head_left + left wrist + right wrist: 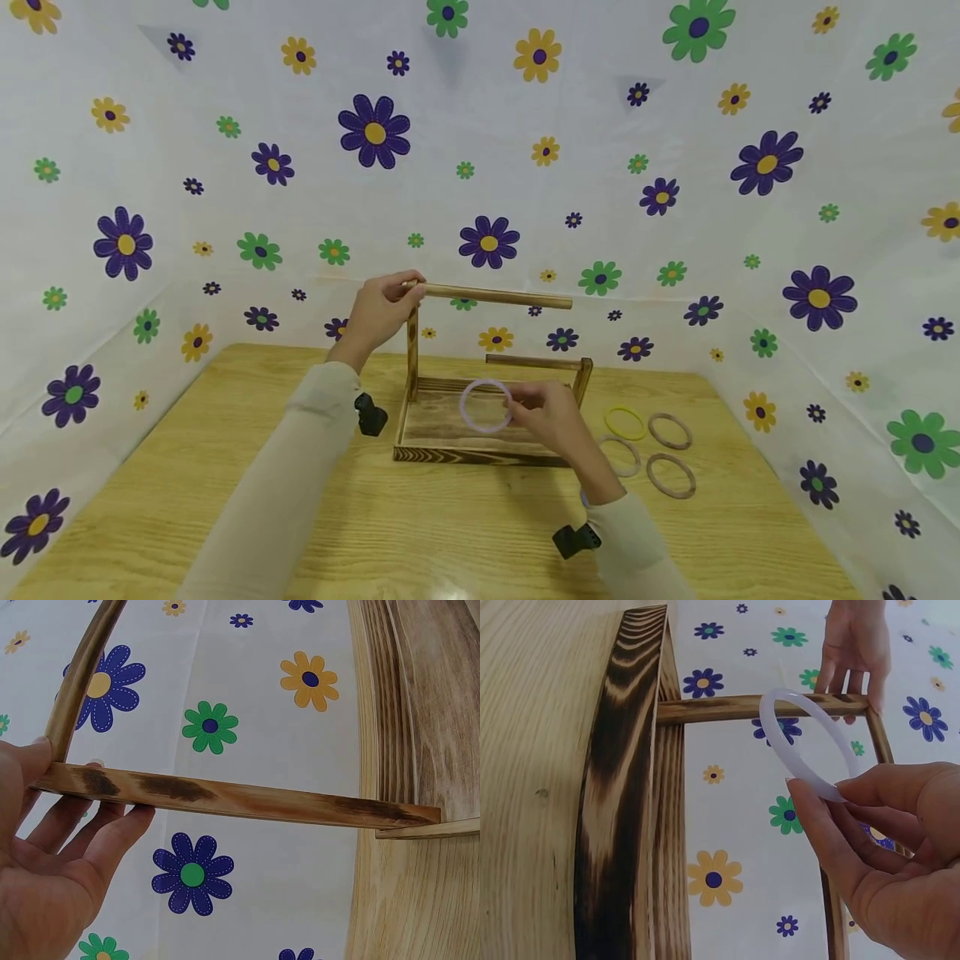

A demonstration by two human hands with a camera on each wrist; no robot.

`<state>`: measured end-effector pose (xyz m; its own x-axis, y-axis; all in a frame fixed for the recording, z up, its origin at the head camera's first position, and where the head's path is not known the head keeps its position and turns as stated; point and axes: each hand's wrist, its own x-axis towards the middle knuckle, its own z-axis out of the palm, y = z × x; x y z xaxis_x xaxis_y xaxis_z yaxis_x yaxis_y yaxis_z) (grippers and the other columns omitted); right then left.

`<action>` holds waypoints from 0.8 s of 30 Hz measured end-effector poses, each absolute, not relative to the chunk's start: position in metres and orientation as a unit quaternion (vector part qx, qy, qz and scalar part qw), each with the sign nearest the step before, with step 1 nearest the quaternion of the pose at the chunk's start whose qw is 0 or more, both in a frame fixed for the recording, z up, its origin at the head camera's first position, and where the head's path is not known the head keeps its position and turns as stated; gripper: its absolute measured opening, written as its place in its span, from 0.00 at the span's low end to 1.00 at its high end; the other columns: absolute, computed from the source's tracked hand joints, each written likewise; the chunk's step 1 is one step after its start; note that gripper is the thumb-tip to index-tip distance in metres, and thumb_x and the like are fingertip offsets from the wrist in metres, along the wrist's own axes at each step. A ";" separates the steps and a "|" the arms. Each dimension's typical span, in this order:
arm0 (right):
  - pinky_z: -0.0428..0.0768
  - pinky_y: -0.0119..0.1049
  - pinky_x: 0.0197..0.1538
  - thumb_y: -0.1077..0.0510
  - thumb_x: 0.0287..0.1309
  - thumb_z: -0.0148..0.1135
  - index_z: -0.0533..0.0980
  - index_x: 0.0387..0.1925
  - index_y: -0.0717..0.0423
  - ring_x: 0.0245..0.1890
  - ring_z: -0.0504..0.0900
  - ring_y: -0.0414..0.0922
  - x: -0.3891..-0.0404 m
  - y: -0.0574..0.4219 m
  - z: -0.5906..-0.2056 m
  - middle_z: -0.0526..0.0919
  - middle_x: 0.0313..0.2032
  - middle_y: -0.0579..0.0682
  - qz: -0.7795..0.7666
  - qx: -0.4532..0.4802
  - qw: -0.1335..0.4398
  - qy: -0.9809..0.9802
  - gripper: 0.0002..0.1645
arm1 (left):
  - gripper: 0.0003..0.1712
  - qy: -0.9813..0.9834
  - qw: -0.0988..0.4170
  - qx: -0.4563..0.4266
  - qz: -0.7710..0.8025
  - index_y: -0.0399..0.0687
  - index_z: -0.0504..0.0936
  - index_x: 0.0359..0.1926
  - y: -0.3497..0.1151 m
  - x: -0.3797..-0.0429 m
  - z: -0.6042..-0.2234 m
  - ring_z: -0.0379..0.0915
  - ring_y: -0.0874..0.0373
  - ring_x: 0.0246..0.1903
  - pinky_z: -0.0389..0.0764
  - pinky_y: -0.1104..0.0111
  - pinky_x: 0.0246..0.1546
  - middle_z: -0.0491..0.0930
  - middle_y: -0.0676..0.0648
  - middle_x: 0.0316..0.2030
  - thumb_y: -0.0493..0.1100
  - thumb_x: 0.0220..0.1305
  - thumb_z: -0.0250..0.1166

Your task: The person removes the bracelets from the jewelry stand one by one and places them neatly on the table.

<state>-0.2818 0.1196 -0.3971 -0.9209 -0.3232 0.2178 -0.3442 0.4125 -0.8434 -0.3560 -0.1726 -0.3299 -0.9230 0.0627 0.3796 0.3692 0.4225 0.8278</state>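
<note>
A wooden bangle stand has a tray base, a tall post at the left with a round bar on top, and a shorter post at the right with a lower bar. My left hand grips the top of the tall post, where the bar meets it. Between thumb and fingertips my right hand pinches a pale lilac bangle. In the head view the bangle overlaps the tray; in the right wrist view, the ring stands tilted above the fingertips.
To the right of the stand, a yellow bangle, two brownish bangles and a pale one lie on the wooden table. Part of a blue item shows by the right wrist. A flowered cloth hangs behind.
</note>
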 end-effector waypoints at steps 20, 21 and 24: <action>0.89 0.43 0.34 0.69 0.66 0.64 0.84 0.51 0.70 0.33 0.90 0.54 -0.270 0.145 -0.403 0.86 0.42 0.69 0.450 0.242 0.008 -0.860 0.14 | 0.18 -0.836 0.157 -0.134 -0.509 0.49 0.83 0.58 -0.172 -0.358 -0.330 0.85 0.47 0.48 0.77 0.66 0.40 0.88 0.39 0.50 0.53 0.77 0.60; 0.89 0.42 0.34 0.69 0.66 0.64 0.84 0.51 0.70 0.33 0.90 0.54 -0.270 0.146 -0.403 0.87 0.43 0.69 0.450 0.241 0.006 -0.860 0.14 | 0.19 -0.836 0.157 -0.135 -0.508 0.49 0.84 0.58 -0.172 -0.358 -0.330 0.85 0.47 0.47 0.76 0.65 0.40 0.88 0.39 0.49 0.53 0.77 0.60; 0.89 0.39 0.35 0.69 0.67 0.63 0.84 0.51 0.71 0.34 0.91 0.54 -0.268 0.148 -0.403 0.87 0.42 0.69 0.456 0.233 -0.009 -0.859 0.14 | 0.18 -0.837 0.153 -0.131 -0.508 0.50 0.83 0.59 -0.172 -0.357 -0.330 0.85 0.47 0.48 0.76 0.65 0.40 0.88 0.39 0.50 0.53 0.77 0.60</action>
<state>-0.2676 0.1482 -0.4033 -0.8914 -0.4078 0.1979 -0.3922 0.4751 -0.7877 -0.3574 -0.1719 -0.3300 -0.9185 0.0638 0.3903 0.3756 0.4494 0.8105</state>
